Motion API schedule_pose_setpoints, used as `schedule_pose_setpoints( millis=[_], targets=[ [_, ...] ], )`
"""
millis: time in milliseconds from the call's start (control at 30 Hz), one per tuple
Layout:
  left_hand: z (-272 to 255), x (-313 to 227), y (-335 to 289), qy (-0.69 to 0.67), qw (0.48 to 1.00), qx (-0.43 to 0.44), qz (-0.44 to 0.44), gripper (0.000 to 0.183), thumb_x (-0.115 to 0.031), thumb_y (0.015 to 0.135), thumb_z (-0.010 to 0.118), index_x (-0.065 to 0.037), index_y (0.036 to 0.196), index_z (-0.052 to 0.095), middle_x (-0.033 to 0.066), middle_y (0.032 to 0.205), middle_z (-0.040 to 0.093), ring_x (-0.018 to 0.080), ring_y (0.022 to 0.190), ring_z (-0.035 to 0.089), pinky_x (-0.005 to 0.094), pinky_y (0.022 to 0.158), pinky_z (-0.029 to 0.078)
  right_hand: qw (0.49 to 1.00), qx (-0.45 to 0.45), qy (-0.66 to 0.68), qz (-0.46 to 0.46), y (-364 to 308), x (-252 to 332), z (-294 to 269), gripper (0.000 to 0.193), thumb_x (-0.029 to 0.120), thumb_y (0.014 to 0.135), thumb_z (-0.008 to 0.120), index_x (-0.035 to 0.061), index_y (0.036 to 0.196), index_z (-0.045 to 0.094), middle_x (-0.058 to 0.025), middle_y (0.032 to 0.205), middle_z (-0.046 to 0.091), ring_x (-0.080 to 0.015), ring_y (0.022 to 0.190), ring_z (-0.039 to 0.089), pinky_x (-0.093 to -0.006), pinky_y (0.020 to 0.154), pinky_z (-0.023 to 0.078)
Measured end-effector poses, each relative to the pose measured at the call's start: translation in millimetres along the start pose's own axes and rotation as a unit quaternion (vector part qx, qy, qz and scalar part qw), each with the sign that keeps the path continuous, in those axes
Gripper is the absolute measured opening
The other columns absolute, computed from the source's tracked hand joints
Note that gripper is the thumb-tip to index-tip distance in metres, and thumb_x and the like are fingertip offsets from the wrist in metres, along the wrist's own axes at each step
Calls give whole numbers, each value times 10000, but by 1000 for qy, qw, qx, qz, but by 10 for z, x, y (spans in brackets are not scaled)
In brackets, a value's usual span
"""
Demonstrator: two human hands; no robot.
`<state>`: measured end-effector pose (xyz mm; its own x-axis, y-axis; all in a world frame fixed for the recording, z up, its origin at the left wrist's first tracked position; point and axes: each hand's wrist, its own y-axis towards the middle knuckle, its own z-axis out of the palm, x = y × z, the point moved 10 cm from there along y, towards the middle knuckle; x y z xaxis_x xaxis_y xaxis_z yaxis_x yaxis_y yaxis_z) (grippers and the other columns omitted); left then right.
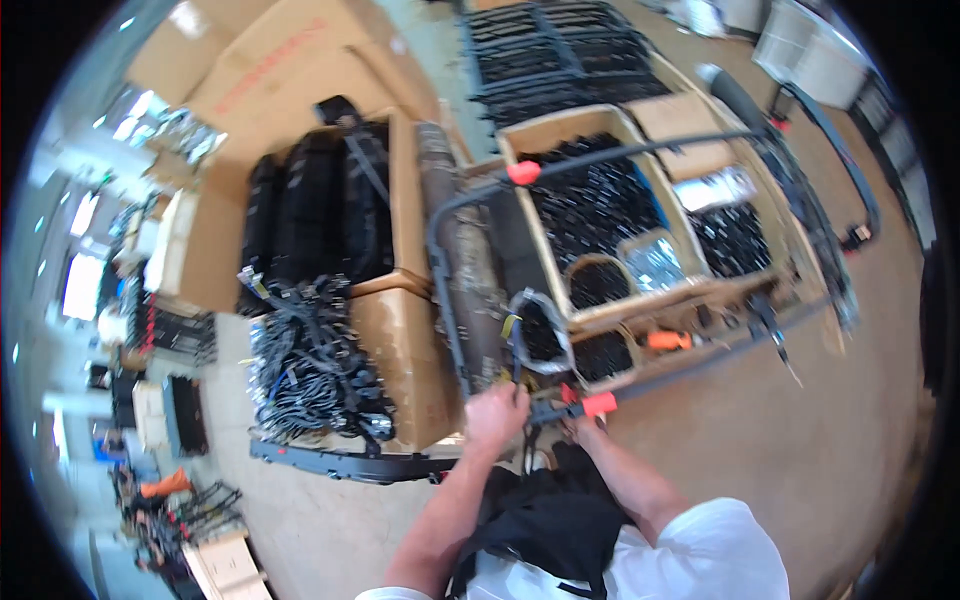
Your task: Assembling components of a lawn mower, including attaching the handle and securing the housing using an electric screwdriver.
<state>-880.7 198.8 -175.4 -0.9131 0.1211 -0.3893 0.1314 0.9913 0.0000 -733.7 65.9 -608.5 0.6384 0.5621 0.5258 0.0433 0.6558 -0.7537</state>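
Note:
A dark tubular frame (600, 155) with rounded corners lies across the workbench in front of me, with red clips (599, 404) on its bars. My left hand (497, 415) is closed beside the frame's near left corner. A thin dark piece (516, 368) rises from its fingers; its kind is unclear. My right hand (588, 430) is at the near bar, just below a red clip. Its fingers are curled and partly hidden, and what they hold cannot be made out. A clear-rimmed tub (556, 362) of small black parts stands just beyond my hands.
A wooden bin (515, 150) of black parts sits on the bench, near an orange-handled tool (668, 341) and a power driver (768, 318). At left, a cardboard box (405, 375) adjoins bundled dark cables (315, 375). Stacked black frames (560, 60) stand behind.

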Motion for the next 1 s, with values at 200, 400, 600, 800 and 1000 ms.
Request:
schedule_pose_setpoints(
  millis=[200, 400, 600, 800, 1000],
  targets=[
    [211, -528, 229, -54, 997, 46, 37, 298, -320, 959, 686, -43, 849, 696, 170, 843, 708, 398, 745, 702, 493, 690, 576, 994, -92, 40, -51, 439, 115, -1075, 469, 155, 952, 724, 239, 1376, 541, -23, 1153, 632, -168, 981, 621, -347, 781, 540],
    [-786, 286, 381, -118, 985, -57, -114, 354, -298, 980, 702, -23, 1200, 659, 189, 1101, 680, 370, 979, 682, 446, 872, 559, 965, 57, 3, 258, -677, 339, 536, 774, 16, 867, 782, 313, 1515, 480, 57, 1242, 690, -126, 766, 670, -300, 581, 506],
    [-1969, 705, 1896, -31, 971, -231, -61, 413, -272, 942, 730, -55, 1283, 644, 204, 1200, 666, 405, 1141, 646, 486, 975, 530, 992, 23, 70, 102, -177, 783, -30, 221, 43, 903, 766, 203, 977, 632, -17, 807, 661, -185, 699, 644, -351, 568, 513],
    [-1922, 1636, 2593, 154, 952, -183, -191, 746, -371, 862, 826, -24, 1437, 501, 214, 1396, 574, 384, 1287, 581, 477, 1055, 510, 918, -7, -370, 146, -1193, 1424, -317, 328, 181, 945, 757, 120, 1250, 653, -35, 972, 733, -141, 755, 693, -299, 567, 531],
    [-1708, 2230, 3061, 194, 952, -120, -206, 481, -467, 1006, 671, -30, 1176, 562, 179, 1188, 698, 352, 1022, 758, 478, 840, 630, 933, -76, -350, 39, -2339, 2605, -563, 313, 207, 972, 702, 8, 1204, 633, -103, 996, 743, -196, 818, 737, -315, 620, 535]
  ],
)
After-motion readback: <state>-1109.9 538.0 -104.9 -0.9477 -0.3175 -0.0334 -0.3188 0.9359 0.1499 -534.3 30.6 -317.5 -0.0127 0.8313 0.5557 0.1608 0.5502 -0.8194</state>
